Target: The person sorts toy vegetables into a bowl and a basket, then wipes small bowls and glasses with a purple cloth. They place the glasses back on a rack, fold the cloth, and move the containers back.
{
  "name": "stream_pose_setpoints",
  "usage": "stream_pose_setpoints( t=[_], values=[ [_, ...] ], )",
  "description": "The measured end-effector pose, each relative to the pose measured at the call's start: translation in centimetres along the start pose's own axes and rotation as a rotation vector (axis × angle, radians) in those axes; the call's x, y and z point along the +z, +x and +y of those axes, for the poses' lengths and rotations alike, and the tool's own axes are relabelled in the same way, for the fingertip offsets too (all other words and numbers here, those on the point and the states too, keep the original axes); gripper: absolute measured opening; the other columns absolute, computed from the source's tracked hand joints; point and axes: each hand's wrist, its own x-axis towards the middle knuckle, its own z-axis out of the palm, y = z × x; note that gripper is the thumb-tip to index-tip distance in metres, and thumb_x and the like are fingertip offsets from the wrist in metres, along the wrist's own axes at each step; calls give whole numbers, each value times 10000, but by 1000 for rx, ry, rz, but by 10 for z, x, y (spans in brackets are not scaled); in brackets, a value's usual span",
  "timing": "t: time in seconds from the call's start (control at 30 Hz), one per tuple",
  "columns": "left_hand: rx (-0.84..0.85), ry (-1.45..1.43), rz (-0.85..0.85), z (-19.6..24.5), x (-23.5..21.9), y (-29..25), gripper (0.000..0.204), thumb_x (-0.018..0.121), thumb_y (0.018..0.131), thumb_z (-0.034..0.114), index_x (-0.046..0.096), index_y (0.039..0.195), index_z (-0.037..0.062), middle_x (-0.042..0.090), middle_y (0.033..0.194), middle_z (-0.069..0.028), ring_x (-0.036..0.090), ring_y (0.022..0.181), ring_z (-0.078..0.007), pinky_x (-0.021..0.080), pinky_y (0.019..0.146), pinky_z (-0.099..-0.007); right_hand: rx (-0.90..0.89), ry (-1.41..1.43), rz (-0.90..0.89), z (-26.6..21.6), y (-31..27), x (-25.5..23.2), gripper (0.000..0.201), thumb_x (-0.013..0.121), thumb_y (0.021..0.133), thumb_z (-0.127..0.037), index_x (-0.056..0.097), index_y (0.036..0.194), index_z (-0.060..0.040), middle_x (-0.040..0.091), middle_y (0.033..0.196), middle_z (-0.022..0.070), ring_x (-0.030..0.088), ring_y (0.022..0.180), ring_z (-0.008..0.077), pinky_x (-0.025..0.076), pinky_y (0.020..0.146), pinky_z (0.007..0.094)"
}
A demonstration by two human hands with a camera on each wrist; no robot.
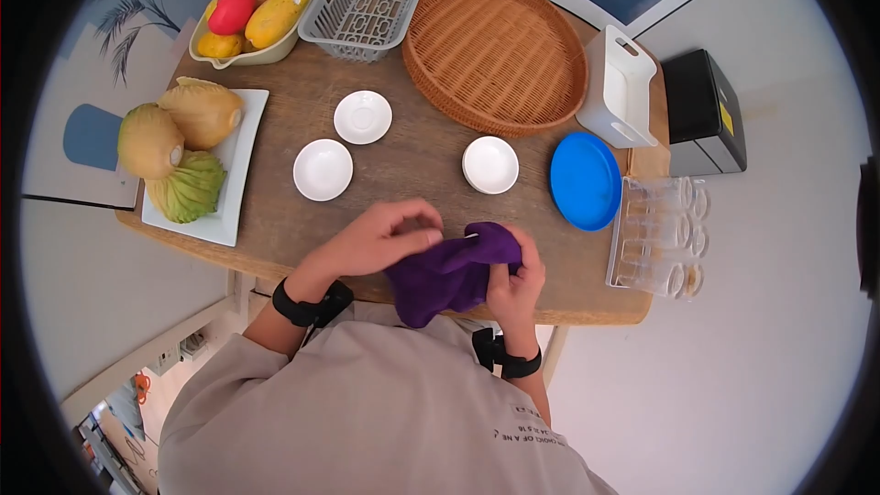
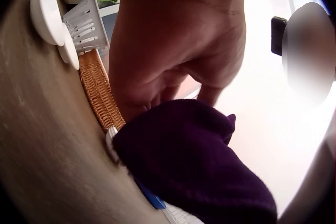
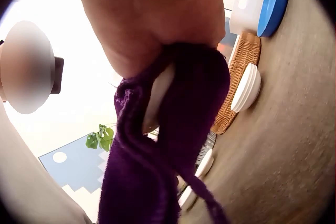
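Observation:
A purple cloth (image 1: 438, 277) hangs bunched over the table's front edge. My right hand (image 1: 517, 280) grips its right side, thumb in front and fingers partly covered by the fabric. My left hand (image 1: 390, 236) is at the cloth's upper left edge, its fingers bent and a gap showing between thumb and forefinger. In the left wrist view the cloth (image 2: 184, 155) hides the left fingertips, so I cannot tell whether they pinch it. Through a fold of the cloth in the right wrist view, a pale surface (image 3: 159, 95) shows.
Beyond the hands are a white bowl (image 1: 323, 170), a white saucer (image 1: 363, 117), stacked white bowls (image 1: 490, 165) and a blue plate (image 1: 586, 181). Glasses (image 1: 674, 227) stand at right. Behind are a wicker tray (image 1: 495, 50), grey basket (image 1: 335, 14) and white bin (image 1: 631, 82). Vegetables fill a platter (image 1: 240, 165) at left.

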Motion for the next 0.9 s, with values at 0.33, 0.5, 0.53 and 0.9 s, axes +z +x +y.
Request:
stream_pose_setpoints(
  t=[0.33, 0.5, 0.53, 0.9],
  values=[
    [145, 263, -83, 11, 22, 4, 275, 587, 965, 217, 662, 1077, -23, 626, 696, -214, 661, 626, -270, 509, 638, -374, -128, -380, -201, 11, -3, -14, 180, 695, 856, -86, 649, 1028, -55, 654, 675, 161, 654, 592, 381, 535, 573, 428],
    [48, 363, 420, 4, -12, -25, 352, 579, 978, 147, 540, 1310, 36, 658, 717, -162, 679, 628, -248, 519, 610, -378, -14, -423, 1, 4, -9, -33, 206, 716, 874, -120, 684, 1056, -31, 695, 771, 182, 707, 680, 325, 552, 642, 390],
    [-148, 148, 478, 9, -24, -34, 445, 564, 1014, 133, 425, 1436, 105, 588, 628, -22, 569, 534, -89, 442, 467, -270, 9, -378, 70, 3, -11, -44, 209, 716, 881, -124, 689, 1062, -21, 708, 796, 181, 720, 706, 303, 556, 663, 380],
    [-208, 70, 768, -37, -97, -66, 492, 557, 982, 86, 487, 1469, 87, 517, 553, 4, 438, 419, -78, 342, 398, -256, -301, 131, 741, 13, -47, -203, 391, 620, 990, -233, 564, 1289, 14, 640, 1210, 151, 638, 1065, 252, 523, 941, 407]
  ],
)
